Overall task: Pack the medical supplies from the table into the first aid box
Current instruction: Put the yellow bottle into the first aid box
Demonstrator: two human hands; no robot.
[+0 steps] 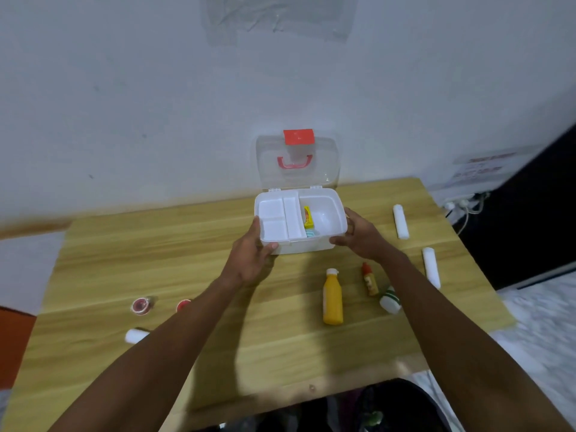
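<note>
The white first aid box (307,244) stands open on the wooden table, its clear lid (296,160) with red latch and handle upright. A white divided tray (277,218) fills its left part; a yellow packet (308,217) and something light blue lie in the right part. My left hand (254,255) grips the box's front left corner and my right hand (358,235) its right side. On the table lie an orange bottle (333,297), a small red-capped bottle (369,279), a white bottle (389,300), two white rolls (400,221) (431,267), another white roll (134,335) and two red-lidded jars (141,306) (183,304).
The table (124,260) stands against a white wall. A dark panel and a power strip with cables (461,204) are at the right. An orange object (12,347) sits off the table's left edge.
</note>
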